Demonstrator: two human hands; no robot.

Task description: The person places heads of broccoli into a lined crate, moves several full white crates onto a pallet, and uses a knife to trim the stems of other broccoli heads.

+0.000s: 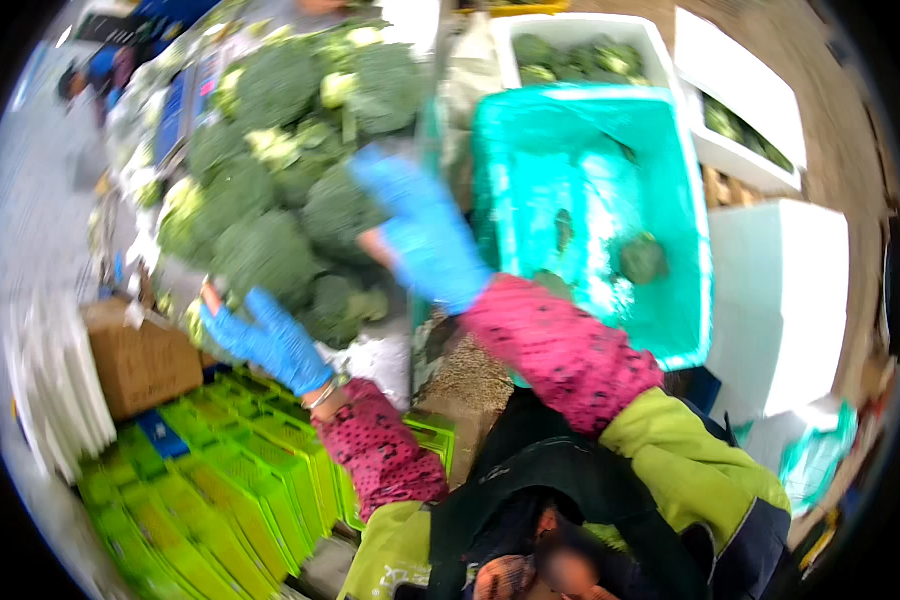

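A large pile of broccoli heads [266,251] lies on a work surface before me. My left hand [266,337], in a blue glove with bare fingertips showing, rests at the pile's near left edge, fingers spread beside a head. My right hand [420,232], gloved in blue too and blurred, reaches over the pile's right side, next to a broccoli head [341,214]; whether it touches it I cannot tell. To the right stands a turquoise plastic tub [592,172] with a broccoli head [643,259] and a little water or wet sheen at its bottom.
Green plastic crates [225,480] stand at the lower left, beside a cardboard box [142,356] and stacked white sheets [56,382]. White foam boxes [585,26] with broccoli stand beyond the tub; another foam box [780,300] is at its right. A person [82,82] is far off at upper left.
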